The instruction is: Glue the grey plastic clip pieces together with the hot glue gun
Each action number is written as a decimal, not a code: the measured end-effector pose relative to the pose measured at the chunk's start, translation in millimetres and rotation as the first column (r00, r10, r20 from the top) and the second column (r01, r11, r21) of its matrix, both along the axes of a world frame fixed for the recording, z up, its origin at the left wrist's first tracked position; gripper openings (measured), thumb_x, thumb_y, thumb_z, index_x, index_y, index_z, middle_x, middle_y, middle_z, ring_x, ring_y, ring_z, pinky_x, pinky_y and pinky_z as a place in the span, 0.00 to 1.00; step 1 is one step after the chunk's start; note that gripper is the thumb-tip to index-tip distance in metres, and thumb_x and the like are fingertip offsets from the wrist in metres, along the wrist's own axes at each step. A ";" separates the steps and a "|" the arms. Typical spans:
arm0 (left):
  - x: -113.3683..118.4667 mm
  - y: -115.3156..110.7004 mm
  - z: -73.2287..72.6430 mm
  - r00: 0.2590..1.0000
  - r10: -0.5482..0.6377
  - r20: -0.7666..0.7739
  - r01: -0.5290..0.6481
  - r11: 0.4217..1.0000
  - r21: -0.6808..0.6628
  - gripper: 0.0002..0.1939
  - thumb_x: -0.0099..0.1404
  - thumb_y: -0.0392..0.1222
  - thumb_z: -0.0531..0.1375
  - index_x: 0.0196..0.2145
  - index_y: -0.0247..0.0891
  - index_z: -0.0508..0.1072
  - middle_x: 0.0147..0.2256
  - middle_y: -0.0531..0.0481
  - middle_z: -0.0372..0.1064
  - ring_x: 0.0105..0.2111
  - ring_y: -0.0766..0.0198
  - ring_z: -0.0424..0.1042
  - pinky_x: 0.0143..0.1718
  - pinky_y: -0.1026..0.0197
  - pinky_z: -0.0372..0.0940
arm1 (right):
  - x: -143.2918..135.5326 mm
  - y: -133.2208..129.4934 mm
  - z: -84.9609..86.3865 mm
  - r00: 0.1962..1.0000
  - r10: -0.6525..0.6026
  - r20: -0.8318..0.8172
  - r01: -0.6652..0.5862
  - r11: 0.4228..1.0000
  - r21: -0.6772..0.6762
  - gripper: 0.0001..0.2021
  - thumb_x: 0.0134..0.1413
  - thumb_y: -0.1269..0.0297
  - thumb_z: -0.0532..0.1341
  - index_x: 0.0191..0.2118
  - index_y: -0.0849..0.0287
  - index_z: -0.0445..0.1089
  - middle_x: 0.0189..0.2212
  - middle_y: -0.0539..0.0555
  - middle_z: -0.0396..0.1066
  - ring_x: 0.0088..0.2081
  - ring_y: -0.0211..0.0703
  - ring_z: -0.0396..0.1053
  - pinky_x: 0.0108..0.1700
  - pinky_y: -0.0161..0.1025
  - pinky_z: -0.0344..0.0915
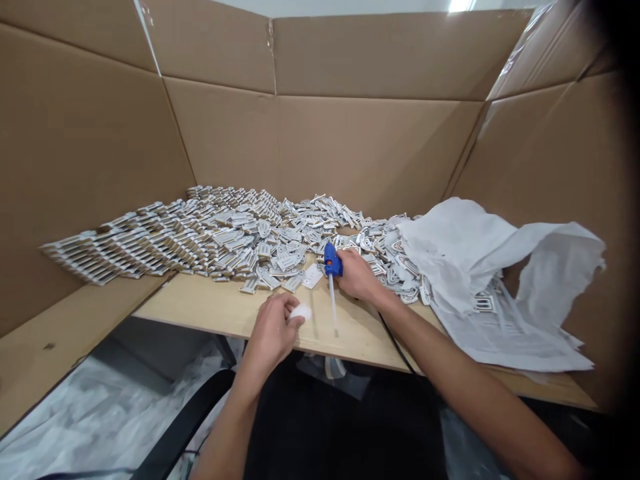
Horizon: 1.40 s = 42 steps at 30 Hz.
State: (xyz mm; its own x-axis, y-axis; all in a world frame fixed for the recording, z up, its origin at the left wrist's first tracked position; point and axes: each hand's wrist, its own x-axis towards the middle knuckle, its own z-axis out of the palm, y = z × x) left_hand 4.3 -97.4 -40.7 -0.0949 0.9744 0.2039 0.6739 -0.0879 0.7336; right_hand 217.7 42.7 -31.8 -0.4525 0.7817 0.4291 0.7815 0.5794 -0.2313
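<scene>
My right hand (pixel 356 275) grips a blue hot glue gun (pixel 332 260) over the table. A clear glue stick (pixel 333 303) sticks out of the gun's back end toward me, and a dark cord runs under my right forearm. Near the table's front edge, my left hand (pixel 274 328) pinches a small white piece (pixel 301 312) between thumb and fingers; its exact kind is unclear. Just beyond the hands, a white tag-like piece (pixel 313 275) lies beside a heap of small grey-and-white flat cutout pieces (pixel 285 250).
Neat stacked rows of the cutouts (pixel 135 243) fill the left side. Crumpled white sheets (pixel 460 247) cover pieces on the right. Cardboard walls (pixel 375 140) enclose the wooden table (pixel 210 303) on three sides. A black chair armrest (pixel 190 417) is at lower left.
</scene>
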 end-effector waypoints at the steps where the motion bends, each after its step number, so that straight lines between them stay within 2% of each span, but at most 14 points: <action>1: 2.6 1.9 -0.1 1.000 0.002 0.024 -0.003 1.000 0.013 0.08 0.59 0.31 0.65 0.38 0.36 0.75 0.34 0.46 0.74 0.34 0.57 0.72 0.41 0.55 0.66 | -0.8 0.6 0.2 1.000 -0.008 0.000 0.008 1.000 0.011 0.08 0.52 0.72 0.63 0.37 0.55 0.65 0.39 0.59 0.72 0.46 0.55 0.66 0.44 0.43 0.61; 8: 16.7 20.0 -9.3 0.974 0.038 0.223 -0.072 0.987 0.147 0.02 0.60 0.32 0.64 0.32 0.36 0.76 0.32 0.46 0.77 0.30 0.60 0.74 0.35 0.59 0.67 | 3.7 3.6 1.1 0.997 -0.050 0.061 0.043 0.993 0.108 0.08 0.55 0.74 0.60 0.40 0.58 0.65 0.43 0.61 0.74 0.47 0.56 0.65 0.48 0.44 0.60; 11: 18.7 27.0 -15.1 0.944 -0.005 0.330 -0.068 0.975 0.211 0.05 0.63 0.36 0.63 0.31 0.36 0.80 0.33 0.45 0.76 0.30 0.60 0.76 0.34 0.59 0.68 | 4.7 4.5 -0.7 0.993 -0.063 0.105 0.047 0.987 0.152 0.06 0.57 0.71 0.60 0.41 0.58 0.66 0.43 0.63 0.74 0.47 0.57 0.65 0.49 0.46 0.59; 14: 20.3 32.3 -19.2 0.909 -0.008 0.416 -0.114 0.957 0.268 0.09 0.64 0.42 0.65 0.36 0.36 0.84 0.39 0.42 0.76 0.35 0.57 0.78 0.37 0.57 0.71 | 4.6 6.5 -1.6 0.993 -0.081 0.082 0.064 0.979 0.192 0.06 0.58 0.67 0.60 0.41 0.58 0.65 0.43 0.63 0.74 0.46 0.58 0.65 0.49 0.48 0.58; 17: 21.7 35.4 -19.5 0.872 -0.019 0.489 -0.134 0.952 0.274 0.13 0.64 0.46 0.66 0.41 0.36 0.86 0.41 0.41 0.77 0.39 0.54 0.78 0.41 0.56 0.71 | 4.5 7.8 1.5 0.997 -0.069 -0.016 0.071 0.975 0.209 0.05 0.58 0.65 0.60 0.38 0.56 0.63 0.39 0.61 0.73 0.43 0.56 0.66 0.46 0.47 0.58; 20: 22.1 36.0 -16.2 0.824 -0.054 0.564 -0.130 0.951 0.281 0.15 0.66 0.49 0.66 0.44 0.37 0.85 0.43 0.41 0.79 0.44 0.53 0.78 0.45 0.55 0.71 | 4.1 3.9 10.2 0.977 -0.019 -0.212 0.062 0.979 0.196 0.08 0.59 0.60 0.61 0.35 0.53 0.60 0.35 0.57 0.71 0.38 0.53 0.66 0.43 0.46 0.60; 24: 20.8 34.1 -11.4 0.794 -0.060 0.605 -0.150 0.945 0.291 0.15 0.68 0.51 0.65 0.40 0.37 0.84 0.42 0.42 0.79 0.45 0.55 0.77 0.48 0.57 0.69 | -0.1 -11.7 23.7 0.900 0.104 -0.423 -0.047 0.989 0.143 0.10 0.60 0.55 0.62 0.41 0.53 0.63 0.38 0.55 0.71 0.37 0.49 0.68 0.42 0.44 0.64; 26: 20.3 33.1 -10.5 0.745 -0.095 0.660 -0.113 0.957 0.266 0.16 0.68 0.54 0.65 0.40 0.38 0.83 0.39 0.45 0.79 0.39 0.59 0.76 0.42 0.60 0.69 | -4.7 -21.1 27.2 0.886 0.172 -0.430 -0.129 0.984 0.126 0.11 0.60 0.56 0.63 0.44 0.53 0.65 0.39 0.55 0.72 0.37 0.48 0.69 0.42 0.44 0.66; 29: 20.8 32.2 -9.8 0.585 -0.190 0.788 0.006 0.973 0.230 0.17 0.66 0.56 0.67 0.40 0.39 0.82 0.38 0.47 0.77 0.31 0.64 0.72 0.33 0.63 0.68 | -12.4 -33.4 27.1 0.879 0.286 -0.382 -0.274 0.958 0.086 0.12 0.56 0.59 0.64 0.45 0.54 0.66 0.39 0.54 0.73 0.36 0.47 0.69 0.41 0.43 0.66; 31: 22.0 31.4 -8.8 0.506 -0.238 0.829 0.101 0.971 0.217 0.17 0.65 0.56 0.68 0.40 0.39 0.82 0.39 0.47 0.77 0.29 0.66 0.72 0.32 0.62 0.69 | -15.9 -39.6 25.5 0.862 0.346 -0.369 -0.366 0.930 0.016 0.13 0.55 0.62 0.65 0.46 0.54 0.67 0.38 0.53 0.73 0.35 0.46 0.70 0.40 0.42 0.66; 33: 23.1 30.7 -7.8 0.513 -0.245 0.823 0.148 0.969 0.196 0.17 0.64 0.55 0.69 0.40 0.37 0.82 0.35 0.47 0.77 0.26 0.66 0.71 0.31 0.61 0.69 | -17.1 -43.9 24.5 0.830 0.391 -0.397 -0.456 0.887 -0.079 0.15 0.55 0.63 0.65 0.48 0.53 0.68 0.38 0.52 0.74 0.36 0.45 0.71 0.40 0.41 0.67; 36: 23.7 30.8 -8.8 0.576 -0.191 0.795 0.095 0.981 0.167 0.18 0.62 0.53 0.71 0.41 0.36 0.85 0.33 0.46 0.78 0.25 0.69 0.68 0.28 0.64 0.65 | -16.7 -47.4 24.7 0.784 0.431 -0.446 -0.537 0.831 -0.141 0.16 0.57 0.63 0.64 0.52 0.52 0.69 0.41 0.52 0.75 0.38 0.45 0.72 0.42 0.41 0.68; 39: 23.1 32.9 -13.1 0.587 -0.129 0.799 0.004 0.988 0.156 0.18 0.60 0.52 0.72 0.43 0.37 0.86 0.35 0.46 0.80 0.27 0.69 0.67 0.30 0.66 0.64 | -17.9 -49.5 26.1 0.802 0.416 -0.429 -0.478 0.877 -0.044 0.14 0.59 0.62 0.64 0.50 0.54 0.69 0.45 0.55 0.73 0.43 0.48 0.71 0.46 0.44 0.68; 42: 23.2 35.6 -16.9 0.516 -0.078 0.853 -0.086 0.986 0.143 0.19 0.57 0.51 0.74 0.43 0.39 0.86 0.37 0.45 0.81 0.30 0.68 0.70 0.34 0.65 0.66 | -21.3 -53.7 27.6 0.818 0.387 -0.426 -0.383 0.918 0.098 0.10 0.61 0.61 0.63 0.46 0.55 0.69 0.43 0.57 0.70 0.44 0.50 0.69 0.48 0.46 0.67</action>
State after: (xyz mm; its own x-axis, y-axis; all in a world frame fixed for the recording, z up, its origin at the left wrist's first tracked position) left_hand 27.5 -61.8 -57.6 -0.3067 0.9382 0.1605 -0.2696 -0.2474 0.9307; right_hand 196.4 -11.0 -4.3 -0.4854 0.5786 0.6554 0.3177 0.8151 -0.4844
